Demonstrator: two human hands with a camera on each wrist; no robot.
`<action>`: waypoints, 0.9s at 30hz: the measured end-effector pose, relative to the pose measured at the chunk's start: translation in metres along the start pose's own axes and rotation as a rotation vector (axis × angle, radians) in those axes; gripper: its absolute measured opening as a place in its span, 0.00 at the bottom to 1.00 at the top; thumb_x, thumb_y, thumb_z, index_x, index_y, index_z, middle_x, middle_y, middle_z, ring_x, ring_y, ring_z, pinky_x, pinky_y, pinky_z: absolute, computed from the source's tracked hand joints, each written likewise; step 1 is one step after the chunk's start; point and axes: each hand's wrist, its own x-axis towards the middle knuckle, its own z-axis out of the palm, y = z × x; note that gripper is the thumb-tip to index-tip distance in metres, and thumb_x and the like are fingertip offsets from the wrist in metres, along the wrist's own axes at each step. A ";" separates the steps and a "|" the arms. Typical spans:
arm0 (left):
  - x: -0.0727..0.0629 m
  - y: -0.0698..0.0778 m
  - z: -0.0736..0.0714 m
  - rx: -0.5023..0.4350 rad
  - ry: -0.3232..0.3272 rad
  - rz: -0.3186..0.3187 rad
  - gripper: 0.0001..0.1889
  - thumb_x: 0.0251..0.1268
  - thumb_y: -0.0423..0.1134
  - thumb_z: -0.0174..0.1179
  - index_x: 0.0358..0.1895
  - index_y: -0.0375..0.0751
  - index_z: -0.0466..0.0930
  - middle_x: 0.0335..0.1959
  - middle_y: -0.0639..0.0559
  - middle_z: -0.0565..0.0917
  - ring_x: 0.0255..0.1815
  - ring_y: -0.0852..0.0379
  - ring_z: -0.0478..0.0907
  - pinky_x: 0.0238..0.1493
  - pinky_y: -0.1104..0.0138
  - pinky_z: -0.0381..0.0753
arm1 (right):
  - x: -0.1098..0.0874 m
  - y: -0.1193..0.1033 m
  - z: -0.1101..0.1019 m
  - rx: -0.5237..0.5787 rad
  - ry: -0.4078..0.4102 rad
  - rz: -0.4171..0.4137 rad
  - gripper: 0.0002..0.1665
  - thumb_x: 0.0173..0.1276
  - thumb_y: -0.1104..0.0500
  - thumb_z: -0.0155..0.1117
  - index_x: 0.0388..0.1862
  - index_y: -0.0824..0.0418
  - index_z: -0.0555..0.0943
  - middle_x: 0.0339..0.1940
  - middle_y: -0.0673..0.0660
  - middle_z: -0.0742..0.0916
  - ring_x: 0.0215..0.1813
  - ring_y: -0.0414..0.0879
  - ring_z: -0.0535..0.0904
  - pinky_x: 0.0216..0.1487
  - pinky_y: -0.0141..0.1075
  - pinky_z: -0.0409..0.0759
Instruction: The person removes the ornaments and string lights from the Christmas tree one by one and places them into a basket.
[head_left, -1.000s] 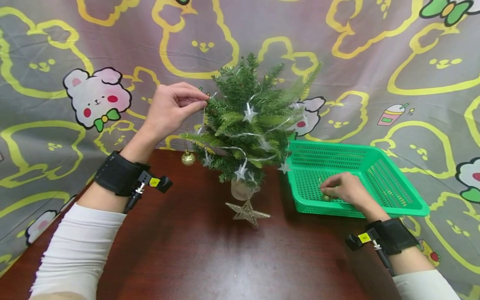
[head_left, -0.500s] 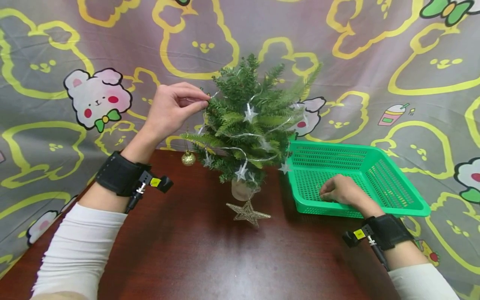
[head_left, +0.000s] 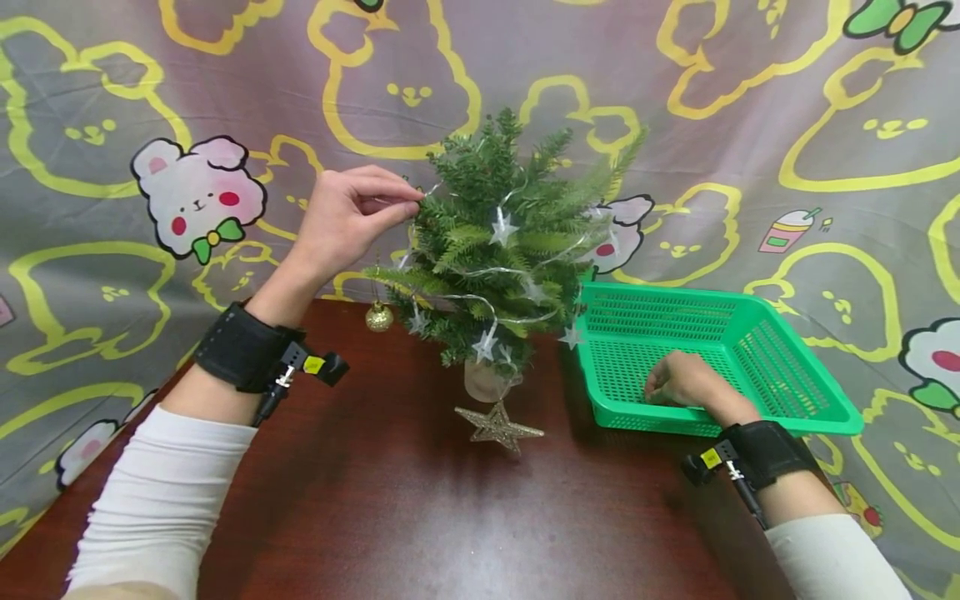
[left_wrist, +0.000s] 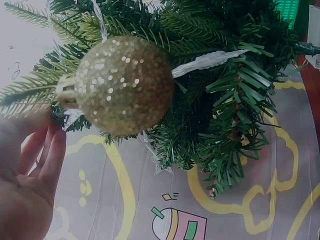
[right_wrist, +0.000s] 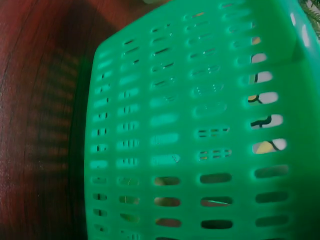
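On the left side of a small Christmas tree (head_left: 480,225), my left hand (head_left: 360,208) pinches the tip of a branch between thumb and fingers. The left wrist view has that hand (left_wrist: 30,175) at its left edge, beside a glittery gold ball ornament (left_wrist: 125,85) close to the camera. In the head view this gold ball (head_left: 378,316) hangs below the hand from a lower branch. My right hand (head_left: 686,387) reaches down into a green basket (head_left: 795,358), fingers curled and fingertips hidden. I cannot tell what it holds; the basket wall (right_wrist: 190,120) screens it in the right wrist view.
A gold glitter star (head_left: 498,427) lies on the brown table (head_left: 450,517) in front of the tree's pale pot (head_left: 483,381). Clear star lights (head_left: 502,227) wind through the branches. Behind stands a patterned curtain (head_left: 570,50). The basket's rim is close under my right wrist.
My right hand has shifted slightly within the basket. A gold ball at its fingertips one second ago is now out of sight. My left hand keeps its pinch on the branch.
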 end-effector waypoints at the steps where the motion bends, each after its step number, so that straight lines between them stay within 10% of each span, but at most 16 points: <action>1: 0.000 0.000 0.000 0.000 0.001 -0.001 0.08 0.62 0.32 0.67 0.43 0.36 0.89 0.43 0.41 0.86 0.37 0.75 0.83 0.42 0.80 0.83 | 0.000 0.001 0.000 -0.002 -0.005 0.003 0.02 0.61 0.61 0.72 0.29 0.59 0.88 0.32 0.55 0.90 0.36 0.50 0.84 0.35 0.43 0.83; 15: 0.002 0.001 0.001 -0.002 0.002 -0.007 0.08 0.63 0.33 0.67 0.43 0.37 0.90 0.43 0.43 0.87 0.35 0.74 0.84 0.39 0.80 0.83 | 0.004 0.007 0.001 -0.021 -0.002 -0.073 0.03 0.60 0.64 0.72 0.32 0.62 0.88 0.32 0.56 0.91 0.36 0.51 0.86 0.36 0.45 0.85; 27: -0.001 -0.006 0.001 0.023 0.017 -0.017 0.08 0.63 0.35 0.67 0.43 0.39 0.90 0.42 0.47 0.88 0.34 0.69 0.84 0.39 0.78 0.83 | -0.010 -0.029 -0.008 0.067 0.367 -0.112 0.09 0.66 0.62 0.68 0.43 0.63 0.87 0.40 0.62 0.90 0.41 0.57 0.86 0.38 0.48 0.85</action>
